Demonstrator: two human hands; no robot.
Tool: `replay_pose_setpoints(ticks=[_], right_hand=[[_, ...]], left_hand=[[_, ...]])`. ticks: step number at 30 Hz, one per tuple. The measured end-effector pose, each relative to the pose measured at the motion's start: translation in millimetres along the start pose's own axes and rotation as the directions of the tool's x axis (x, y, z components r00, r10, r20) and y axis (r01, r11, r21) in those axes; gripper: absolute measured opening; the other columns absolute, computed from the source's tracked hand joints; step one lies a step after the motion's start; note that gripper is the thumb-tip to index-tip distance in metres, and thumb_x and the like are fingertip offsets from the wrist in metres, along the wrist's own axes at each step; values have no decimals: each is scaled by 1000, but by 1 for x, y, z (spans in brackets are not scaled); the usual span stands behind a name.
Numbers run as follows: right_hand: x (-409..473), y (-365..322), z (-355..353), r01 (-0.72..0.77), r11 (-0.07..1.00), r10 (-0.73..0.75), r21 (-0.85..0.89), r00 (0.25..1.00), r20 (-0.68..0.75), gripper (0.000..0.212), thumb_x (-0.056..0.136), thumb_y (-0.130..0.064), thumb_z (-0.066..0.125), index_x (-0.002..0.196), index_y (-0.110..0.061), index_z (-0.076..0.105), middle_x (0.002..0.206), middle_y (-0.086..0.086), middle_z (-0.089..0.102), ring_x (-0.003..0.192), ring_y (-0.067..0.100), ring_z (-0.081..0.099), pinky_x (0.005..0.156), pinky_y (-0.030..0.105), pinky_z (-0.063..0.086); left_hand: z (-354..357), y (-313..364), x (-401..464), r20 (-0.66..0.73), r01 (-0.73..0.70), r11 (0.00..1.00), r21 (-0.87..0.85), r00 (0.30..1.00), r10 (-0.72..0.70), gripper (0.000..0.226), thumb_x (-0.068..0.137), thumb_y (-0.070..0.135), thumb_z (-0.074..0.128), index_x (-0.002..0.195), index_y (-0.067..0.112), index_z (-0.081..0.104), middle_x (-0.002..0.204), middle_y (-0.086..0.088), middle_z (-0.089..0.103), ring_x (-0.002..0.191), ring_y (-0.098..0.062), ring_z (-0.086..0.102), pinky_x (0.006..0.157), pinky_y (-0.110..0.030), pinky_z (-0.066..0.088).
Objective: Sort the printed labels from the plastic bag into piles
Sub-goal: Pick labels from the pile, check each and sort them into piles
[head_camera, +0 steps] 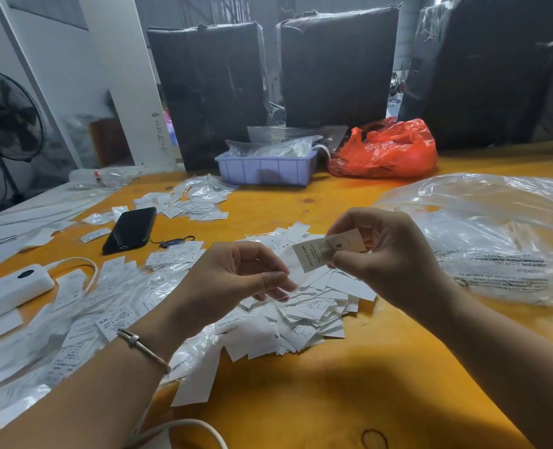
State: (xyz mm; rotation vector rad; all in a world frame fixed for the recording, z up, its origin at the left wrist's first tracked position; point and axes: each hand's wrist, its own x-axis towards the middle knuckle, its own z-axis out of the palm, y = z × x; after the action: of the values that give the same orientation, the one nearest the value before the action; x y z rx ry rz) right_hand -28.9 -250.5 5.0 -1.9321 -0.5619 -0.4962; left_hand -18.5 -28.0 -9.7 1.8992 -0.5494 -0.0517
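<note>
My right hand pinches a small stack of white printed labels above the table; the top ones read "MADE IN CHINA" and "M". My left hand hovers just left of them, fingertips curled together, and something thin and clear may be between them, too faint to tell. Below both hands lies a loose heap of white labels. More labels, some in small clear sleeves, spread to the left. A large clear plastic bag with printed warnings lies at the right.
The yellow table carries a black phone, a white power bank with cable, a lilac tray of bagged labels and a red plastic bag. Black wrapped bales stand behind. A black hair tie lies near the front edge.
</note>
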Motion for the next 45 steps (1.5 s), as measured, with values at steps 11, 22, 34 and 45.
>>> replay_pose_setpoints(ticks=[11,22,34,45], right_hand=[[-1,0,5,-133,990,139,-44,968,210,16,68,7,68,73,-8,69,67,14,64,57,16,54,53,45,48],[1,2,7,-71,982,68,173,997,22,2,83,-1,68,83,0,67,76,13,71,64,21,65,61,31,53],[-5,5,18,-152,947,121,284,985,124,10,74,7,75,77,2,67,71,14,72,59,24,68,57,27,55],[-8,1,22,-54,991,45,118,996,80,17,77,2,74,88,-11,76,75,2,74,67,18,68,67,34,58]], left_hand=[[3,-1,0,62,50,996,73,997,-54,9,85,9,72,91,2,71,84,-4,78,75,-21,75,60,-20,53],[1,-1,1,30,33,999,-27,999,-32,15,85,13,70,97,4,70,87,-7,78,78,-24,75,61,-22,55],[3,0,-1,32,52,996,-69,998,-50,33,78,26,72,101,2,70,90,-9,77,81,-27,75,73,-35,59],[4,2,-1,26,40,992,-121,999,-37,29,78,19,73,99,0,70,89,-12,77,78,-26,75,65,-21,56]])
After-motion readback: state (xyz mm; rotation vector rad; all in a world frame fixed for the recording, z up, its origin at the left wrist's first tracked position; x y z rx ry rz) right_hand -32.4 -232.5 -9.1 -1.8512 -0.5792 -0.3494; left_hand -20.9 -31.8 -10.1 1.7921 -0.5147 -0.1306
